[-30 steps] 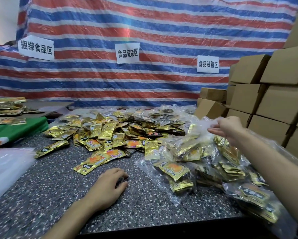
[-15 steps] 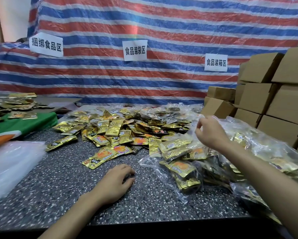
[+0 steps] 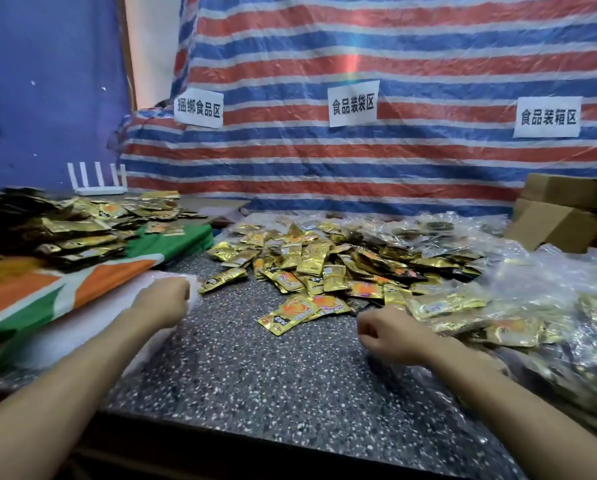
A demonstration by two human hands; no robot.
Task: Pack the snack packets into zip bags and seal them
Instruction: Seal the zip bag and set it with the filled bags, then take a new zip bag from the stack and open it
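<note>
A heap of loose gold snack packets (image 3: 311, 265) lies mid-table. Clear zip bags filled with packets (image 3: 532, 306) are piled along the right side. At the left lies a stack of empty clear zip bags (image 3: 93, 327). My left hand (image 3: 162, 303) sits on that stack's far corner, fingers curled around the edge of an empty bag. Just left of the filled bags, my right hand (image 3: 390, 332) rests on the table as a fist with nothing visible in it.
The speckled dark table (image 3: 255, 375) ends in a front edge close to me. A green, orange and white cloth (image 3: 48, 289) at left carries more packets (image 3: 82, 230). A white router (image 3: 98, 181) stands behind them. Cardboard boxes (image 3: 560, 216) are stacked at the far right.
The view swung left. My left hand moved from the table's middle onto the empty-bag stack. My right hand let go of the filled bag, which joined the right pile, and dropped to the table.
</note>
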